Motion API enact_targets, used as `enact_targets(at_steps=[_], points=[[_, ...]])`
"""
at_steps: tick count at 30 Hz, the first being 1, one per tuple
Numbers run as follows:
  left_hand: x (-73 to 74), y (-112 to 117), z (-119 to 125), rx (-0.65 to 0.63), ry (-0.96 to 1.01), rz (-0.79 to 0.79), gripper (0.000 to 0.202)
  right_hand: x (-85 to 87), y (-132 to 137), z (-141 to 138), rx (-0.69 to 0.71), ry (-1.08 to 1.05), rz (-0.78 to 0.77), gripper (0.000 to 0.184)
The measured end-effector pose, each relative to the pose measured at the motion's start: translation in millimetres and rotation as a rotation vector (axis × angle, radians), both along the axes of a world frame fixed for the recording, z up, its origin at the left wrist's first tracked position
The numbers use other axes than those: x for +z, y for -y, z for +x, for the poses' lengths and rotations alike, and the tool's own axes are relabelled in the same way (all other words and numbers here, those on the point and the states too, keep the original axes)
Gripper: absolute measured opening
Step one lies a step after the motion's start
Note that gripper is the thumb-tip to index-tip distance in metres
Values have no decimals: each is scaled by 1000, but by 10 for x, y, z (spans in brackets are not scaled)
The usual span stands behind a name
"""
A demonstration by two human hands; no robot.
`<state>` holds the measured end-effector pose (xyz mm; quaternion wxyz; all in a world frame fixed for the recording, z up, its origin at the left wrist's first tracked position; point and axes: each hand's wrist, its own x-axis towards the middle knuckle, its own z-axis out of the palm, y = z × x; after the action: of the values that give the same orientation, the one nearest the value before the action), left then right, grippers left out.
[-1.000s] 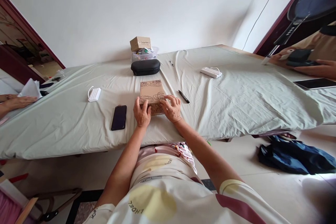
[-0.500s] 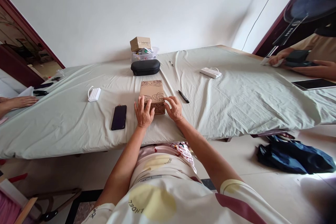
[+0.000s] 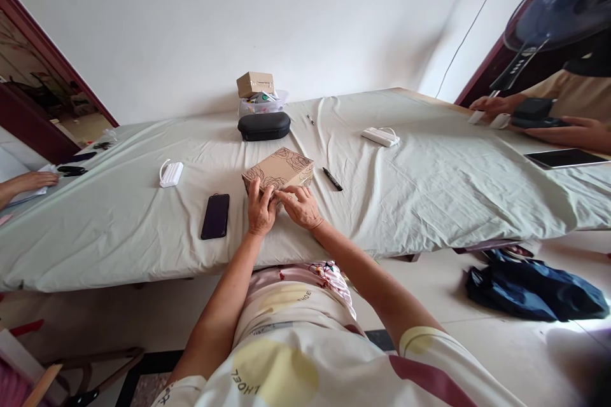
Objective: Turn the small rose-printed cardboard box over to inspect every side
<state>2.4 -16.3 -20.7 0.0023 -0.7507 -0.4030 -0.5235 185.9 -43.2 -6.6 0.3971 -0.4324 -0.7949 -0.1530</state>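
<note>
A brown cardboard box point(image 3: 281, 165) with dark scribbled loops on its top lies at an angle on the cloth in front of me. On its near left side, my left hand point(image 3: 261, 208) grips the edge, fingers on top and thumb toward the front. My right hand point(image 3: 300, 206) is closed at the near corner, its fingertips against the box and close to my left fingers. Both hands partly cover the front faces. Right of the box lies a black marker point(image 3: 333, 179); to the left, a dark phone point(image 3: 215, 216) lies flat.
Behind the box sit a black zip case point(image 3: 264, 126) and a plastic tub point(image 3: 263, 104) with a small carton point(image 3: 255, 84) above. White blocks with loops point(image 3: 172, 173) rest left and right. Other people's hands show at both table ends; a fan point(image 3: 558, 6) stands right.
The box has turned from square-on to a diagonal position. My right hand has moved left from the box's right side to its near corner, close to my left hand.
</note>
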Motion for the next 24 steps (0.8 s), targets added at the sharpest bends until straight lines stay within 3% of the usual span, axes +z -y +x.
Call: enact_targets(at_steps=[4, 12, 17, 21, 24], points=[[-11, -17, -10, -24, 19, -3, 53, 7, -51, 95, -96, -125, -36, 39], [1, -36, -93, -38, 70, -38, 54, -95, -269, 455, -314, -509, 78, 37], [-34, -69, -123, 30, 135, -104, 47, -202, -387, 554, -326, -767, -172, 44], [-82, -108, -119, 36, 246, -239, 56, -229, -422, 556, -317, -755, -327, 38], [-93, -117, -119, 57, 248, -298, 51, -232, -417, 531, -340, -723, -374, 35]])
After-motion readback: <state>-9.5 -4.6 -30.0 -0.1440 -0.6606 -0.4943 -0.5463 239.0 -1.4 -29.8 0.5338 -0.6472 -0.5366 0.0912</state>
